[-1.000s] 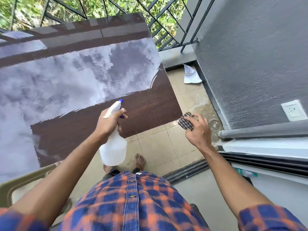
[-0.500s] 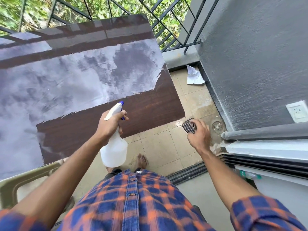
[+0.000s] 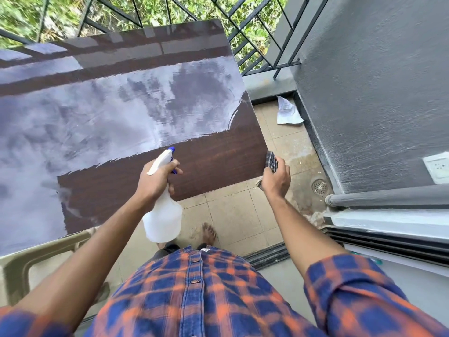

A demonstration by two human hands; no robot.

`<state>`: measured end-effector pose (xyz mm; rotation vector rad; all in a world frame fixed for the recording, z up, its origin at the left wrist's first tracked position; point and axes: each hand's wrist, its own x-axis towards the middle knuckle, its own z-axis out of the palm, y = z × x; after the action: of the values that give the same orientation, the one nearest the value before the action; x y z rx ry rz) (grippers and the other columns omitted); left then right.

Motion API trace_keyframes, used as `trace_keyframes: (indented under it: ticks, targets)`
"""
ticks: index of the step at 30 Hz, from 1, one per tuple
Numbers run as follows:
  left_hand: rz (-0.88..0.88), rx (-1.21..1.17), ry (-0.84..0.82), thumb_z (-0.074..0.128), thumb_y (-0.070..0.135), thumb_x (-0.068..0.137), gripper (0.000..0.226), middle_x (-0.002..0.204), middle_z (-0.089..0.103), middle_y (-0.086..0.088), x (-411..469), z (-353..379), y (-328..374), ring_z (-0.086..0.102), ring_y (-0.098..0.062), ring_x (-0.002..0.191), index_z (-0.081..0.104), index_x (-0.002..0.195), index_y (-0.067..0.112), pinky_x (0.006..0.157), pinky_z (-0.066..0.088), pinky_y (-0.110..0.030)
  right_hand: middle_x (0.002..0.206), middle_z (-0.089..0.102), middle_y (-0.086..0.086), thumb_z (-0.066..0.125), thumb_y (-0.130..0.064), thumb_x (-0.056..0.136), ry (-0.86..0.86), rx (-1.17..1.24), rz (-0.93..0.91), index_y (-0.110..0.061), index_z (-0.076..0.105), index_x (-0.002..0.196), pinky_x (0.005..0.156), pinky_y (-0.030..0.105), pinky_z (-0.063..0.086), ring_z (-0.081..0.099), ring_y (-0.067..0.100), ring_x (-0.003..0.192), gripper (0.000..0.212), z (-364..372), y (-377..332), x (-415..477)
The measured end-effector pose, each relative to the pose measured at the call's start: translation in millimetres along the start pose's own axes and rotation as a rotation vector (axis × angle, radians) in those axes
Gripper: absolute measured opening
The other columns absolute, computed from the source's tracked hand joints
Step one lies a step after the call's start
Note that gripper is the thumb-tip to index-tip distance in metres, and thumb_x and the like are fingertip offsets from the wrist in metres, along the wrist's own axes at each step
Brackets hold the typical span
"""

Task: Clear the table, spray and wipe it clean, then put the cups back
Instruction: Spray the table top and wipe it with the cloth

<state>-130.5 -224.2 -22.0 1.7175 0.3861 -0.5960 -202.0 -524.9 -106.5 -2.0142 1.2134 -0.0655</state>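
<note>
The table [image 3: 213, 164] fills the left and centre of the view. A pale sheen covers most of its top; the near right strip shows dark wood grain.

The left hand [image 3: 155, 181] is closed around the neck of a white spray bottle [image 3: 162, 215]. The bottle's blue-tipped nozzle points away from the person, over the near part of the tabletop. The bottle body hangs below the hand, in front of the table's near edge and above the tiled floor [image 3: 233, 210].

The right hand [image 3: 277, 181] is curled around a bunched checked cloth [image 3: 271, 161] at the table's near right corner. Whether the cloth touches the table edge cannot be determined.

A sheet of paper [image 3: 288, 113] lies on the floor at the far right, against the grey wall [image 3: 376, 81]. A round floor drain [image 3: 319, 186] sits near the wall, to the right of the right hand. A beige chair [image 3: 36, 263] stands at the near left, below the table edge. A bare foot [image 3: 209, 233] rests on the tiles just beside the bottle.
</note>
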Motion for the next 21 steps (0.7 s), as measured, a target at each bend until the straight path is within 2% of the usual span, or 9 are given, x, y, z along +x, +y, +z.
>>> trace_keyframes:
  ticks: [5, 8, 11, 16, 21]
  targets:
    - [-0.017, -0.022, 0.015, 0.064, 0.029, 0.092, 0.027, 0.092, 0.074, -0.010, -4, -8, -14, 0.044, -0.024, 0.036, 0.068, 0.103, 0.005, 0.050, 0.043, -0.032, 0.144, 0.050, 0.011, 0.056, -0.011, 0.088, 0.150, 0.294, 0.165, -0.018, 0.046, 0.147, 0.104, 0.034, 0.041, 0.053, 0.031, 0.124, 0.060, 26, -3, -37]
    - [-0.024, -0.017, 0.016, 0.064, 0.026, 0.095, 0.023, 0.092, 0.074, -0.010, -6, -11, -22, 0.043, -0.024, 0.036, 0.068, 0.102, 0.004, 0.047, 0.042, -0.031, 0.149, 0.047, 0.013, 0.055, -0.010, 0.090, 0.149, 0.455, 0.261, -0.013, 0.038, 0.149, 0.103, 0.031, 0.043, 0.055, 0.031, 0.125, 0.061, 39, -14, -60]
    - [-0.023, -0.018, 0.016, 0.064, 0.027, 0.094, 0.023, 0.090, 0.075, -0.008, -8, -14, -27, 0.043, -0.024, 0.036, 0.068, 0.101, 0.005, 0.045, 0.041, -0.028, 0.144, 0.051, 0.010, 0.056, -0.013, 0.090, 0.076, 0.474, 0.300, -0.014, 0.035, 0.147, 0.090, 0.025, 0.043, 0.059, 0.025, 0.111, 0.061, 59, -27, -95]
    - [-0.017, -0.056, 0.025, 0.064, 0.033, 0.086, 0.030, 0.089, 0.074, -0.008, -12, -21, -27, 0.044, -0.024, 0.036, 0.068, 0.100, 0.006, 0.047, 0.042, -0.030, 0.123, 0.061, 0.010, 0.060, -0.019, 0.087, -0.191, 0.383, 0.308, -0.019, 0.035, 0.133, 0.090, 0.042, 0.054, 0.063, 0.028, 0.101, 0.053, 87, -36, -159]
    - [-0.017, -0.080, 0.047, 0.066, 0.034, 0.087, 0.027, 0.092, 0.075, -0.011, -12, -31, -33, 0.044, -0.024, 0.035, 0.069, 0.097, 0.009, 0.048, 0.043, -0.031, 0.107, 0.068, 0.003, 0.068, -0.025, 0.080, -0.341, 0.328, 0.373, -0.031, 0.048, 0.124, 0.085, 0.045, 0.057, 0.067, 0.026, 0.092, 0.049, 73, -31, -167]
